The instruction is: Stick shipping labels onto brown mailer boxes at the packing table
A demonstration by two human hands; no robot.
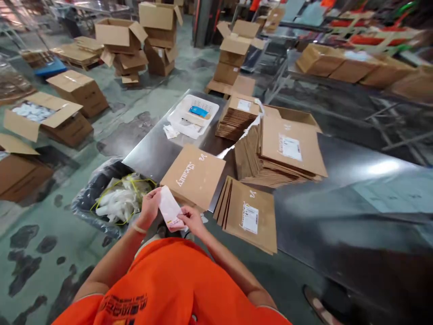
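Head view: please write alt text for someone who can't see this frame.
A person in an orange shirt holds a white label sheet between the left hand and right hand at the edge of a metal table. On the table lie flat cardboard mailers, taller mailer stacks and a white basket; a bag of white scraps sits below.

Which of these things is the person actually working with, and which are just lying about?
In hand:
left hand and right hand, both holding a white label sheet
flat box just beyond the hands
labelled flat boxes

Lying about:
white basket
waste bag
open boxes on the floor
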